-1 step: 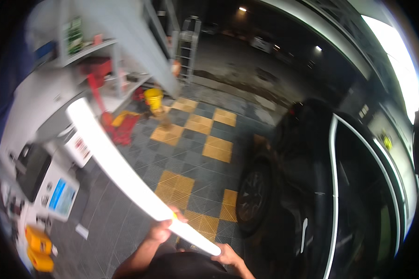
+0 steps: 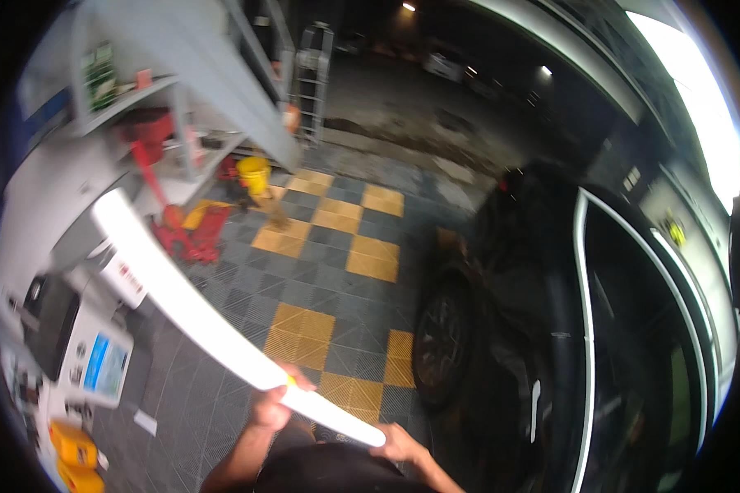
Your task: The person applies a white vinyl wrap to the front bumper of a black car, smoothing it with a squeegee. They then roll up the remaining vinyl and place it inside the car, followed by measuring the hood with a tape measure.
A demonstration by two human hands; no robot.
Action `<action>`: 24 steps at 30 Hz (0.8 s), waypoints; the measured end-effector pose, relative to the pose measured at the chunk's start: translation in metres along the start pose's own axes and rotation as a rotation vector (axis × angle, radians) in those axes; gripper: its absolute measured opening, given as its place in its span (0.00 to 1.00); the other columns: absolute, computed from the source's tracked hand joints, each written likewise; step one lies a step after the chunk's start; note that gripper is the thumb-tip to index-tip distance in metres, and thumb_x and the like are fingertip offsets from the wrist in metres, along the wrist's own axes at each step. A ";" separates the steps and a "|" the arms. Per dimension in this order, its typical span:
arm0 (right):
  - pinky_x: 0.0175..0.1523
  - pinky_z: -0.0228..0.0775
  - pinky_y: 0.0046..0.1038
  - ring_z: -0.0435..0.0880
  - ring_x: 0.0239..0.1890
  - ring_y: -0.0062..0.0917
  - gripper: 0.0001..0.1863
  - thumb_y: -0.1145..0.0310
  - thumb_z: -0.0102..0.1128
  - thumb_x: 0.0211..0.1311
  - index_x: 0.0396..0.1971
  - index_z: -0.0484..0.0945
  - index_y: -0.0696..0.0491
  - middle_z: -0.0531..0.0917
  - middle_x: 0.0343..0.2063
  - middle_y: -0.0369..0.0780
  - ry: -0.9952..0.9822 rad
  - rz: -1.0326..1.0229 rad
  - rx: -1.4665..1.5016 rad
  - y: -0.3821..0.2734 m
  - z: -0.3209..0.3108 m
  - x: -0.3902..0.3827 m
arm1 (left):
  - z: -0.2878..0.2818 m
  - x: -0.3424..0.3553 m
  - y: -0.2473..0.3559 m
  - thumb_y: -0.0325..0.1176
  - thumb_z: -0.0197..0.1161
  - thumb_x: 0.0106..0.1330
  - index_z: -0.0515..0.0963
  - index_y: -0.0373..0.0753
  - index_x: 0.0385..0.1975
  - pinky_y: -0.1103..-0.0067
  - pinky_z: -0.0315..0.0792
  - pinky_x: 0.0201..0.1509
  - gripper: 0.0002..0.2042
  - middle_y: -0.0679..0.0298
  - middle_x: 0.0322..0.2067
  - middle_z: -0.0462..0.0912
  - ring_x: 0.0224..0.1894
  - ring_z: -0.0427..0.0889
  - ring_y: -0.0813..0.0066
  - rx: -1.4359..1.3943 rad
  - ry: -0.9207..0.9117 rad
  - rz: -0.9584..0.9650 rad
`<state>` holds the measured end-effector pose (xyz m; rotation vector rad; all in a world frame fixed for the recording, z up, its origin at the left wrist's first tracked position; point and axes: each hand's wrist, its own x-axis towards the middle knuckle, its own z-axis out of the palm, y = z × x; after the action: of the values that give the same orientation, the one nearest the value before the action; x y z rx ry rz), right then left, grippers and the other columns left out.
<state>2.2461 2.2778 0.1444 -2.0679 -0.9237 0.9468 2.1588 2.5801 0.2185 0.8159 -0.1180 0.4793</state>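
A long, smooth white roll slants across the view, its far end at upper left and its near end by my body. My left hand is wrapped round it toward the near part, where a small yellow spot shows beside the fingers. Close to the roll's near end, my right hand grips it, the fingers partly hidden. Whether the roll is film, paper or a tube, I cannot tell. To the right stands a dark car with bright window trim, apart from both hands.
Grey and yellow tiles cover the floor. At left are a machine with a blue panel, yellow containers and a white box. Farther off stand a red floor jack, a yellow bucket, shelves and a ladder.
The view has turned slightly, so most of the surroundings sit a little farther left. The roll's far end appears lower and farther left. Both hands keep their hold.
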 end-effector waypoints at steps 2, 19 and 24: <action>0.45 0.78 0.38 0.87 0.38 0.43 0.24 0.63 0.66 0.48 0.46 0.80 0.58 0.87 0.35 0.50 -0.066 -0.018 0.014 -0.019 -0.042 0.049 | -0.027 0.052 0.002 0.45 0.63 0.65 0.73 0.38 0.44 0.62 0.81 0.47 0.17 0.54 0.33 0.82 0.38 0.84 0.61 0.010 0.122 0.056; 0.47 0.78 0.44 0.87 0.41 0.47 0.27 0.63 0.66 0.45 0.48 0.76 0.56 0.87 0.36 0.51 0.182 0.182 0.021 0.027 -0.468 0.404 | -0.107 0.672 -0.137 0.61 0.69 0.60 0.51 0.33 0.73 0.58 0.67 0.68 0.52 0.47 0.62 0.72 0.65 0.73 0.54 0.398 -0.177 -0.221; 0.49 0.75 0.42 0.84 0.46 0.45 0.29 0.68 0.65 0.46 0.51 0.72 0.59 0.83 0.40 0.50 0.646 0.106 0.096 0.103 -0.555 0.496 | -0.076 0.890 -0.267 0.51 0.71 0.63 0.62 0.26 0.64 0.67 0.79 0.52 0.40 0.48 0.44 0.85 0.45 0.86 0.60 0.266 -0.595 -0.269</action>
<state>2.9713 2.4704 0.1778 -2.1474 -0.4201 0.3122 3.0636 2.8039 0.2386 1.2001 -0.4948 -0.0161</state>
